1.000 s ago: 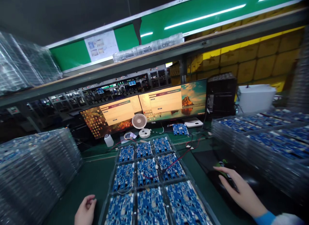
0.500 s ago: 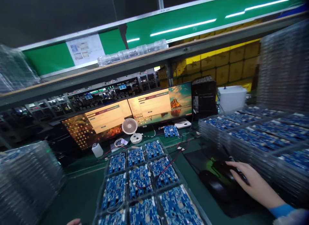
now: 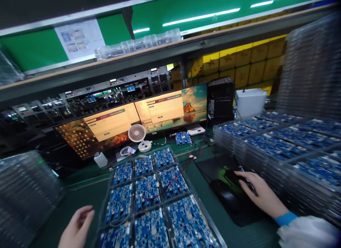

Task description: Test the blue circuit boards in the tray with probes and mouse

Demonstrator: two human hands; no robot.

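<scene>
My right hand [image 3: 259, 193] lies over a black computer mouse [image 3: 237, 177] on a black mouse pad [image 3: 210, 168] with a green mark, fingers draped on it. A second dark mouse-like shape [image 3: 225, 197] sits just left of that hand. My left hand [image 3: 76, 228] hovers at the lower left with fingers loosely apart and nothing in it, beside the clear tray [image 3: 205, 214] of blue circuit boards [image 3: 145, 189]. Red and black wires [image 3: 186, 164] run across the boards in the tray.
Two lit monitors [image 3: 112, 122] [image 3: 170, 106] stand at the back, with a small white fan [image 3: 136, 133] and a white bottle [image 3: 100, 159] in front. Stacked trays of blue boards [image 3: 279, 148] fill the right; stacked clear trays [image 3: 23, 191] stand at left. A black box [image 3: 221, 98] stands behind.
My left hand, almost out of view half a second ago, has come back in at the lower left. My right hand stays on the mouse; the view has shifted.
</scene>
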